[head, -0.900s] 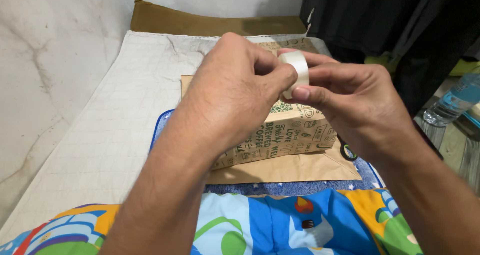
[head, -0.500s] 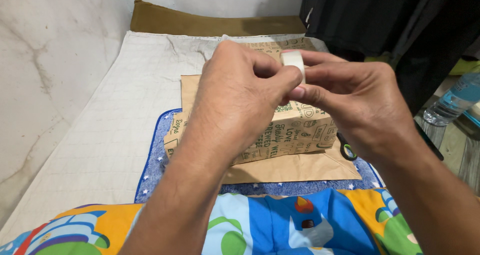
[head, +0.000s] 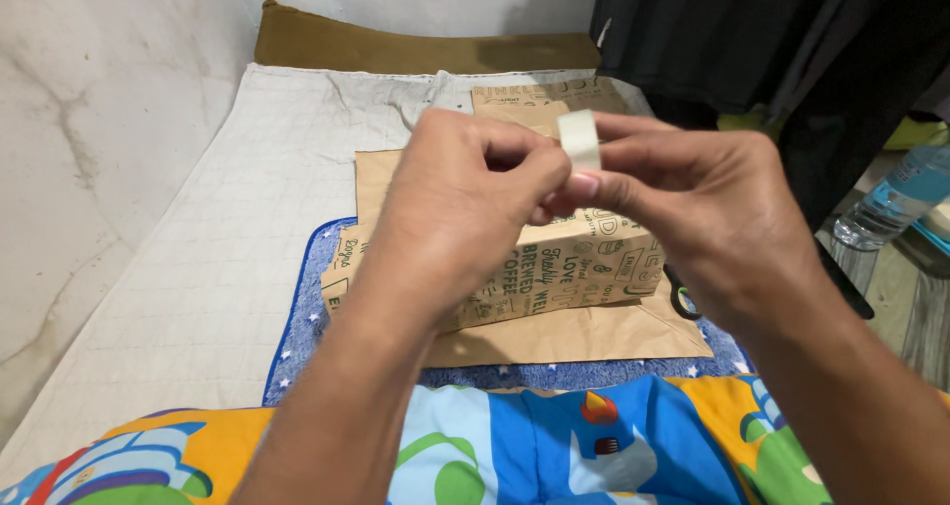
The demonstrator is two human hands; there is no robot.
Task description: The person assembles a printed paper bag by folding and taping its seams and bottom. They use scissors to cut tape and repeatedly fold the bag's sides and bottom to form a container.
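My right hand (head: 693,208) holds a small roll of pale tape (head: 579,139) upright between thumb and fingers. My left hand (head: 455,208) is closed beside it, its fingertips pinching at the roll's edge. Both hands hover above a box wrapped in brown printed paper (head: 574,268), which lies on a plain brown paper sheet (head: 584,337). The box's left part is hidden behind my left hand.
Black-handled scissors (head: 681,295) lie just right of the box. A blue mat (head: 297,307) sits under the paper on a white quilted cloth (head: 228,218). A water bottle (head: 891,198) stands at the far right. Colourful patterned fabric (head: 554,446) covers the near edge.
Both hands have shifted slightly down and left with the tape roll, and more of the wrapped box's left end shows.
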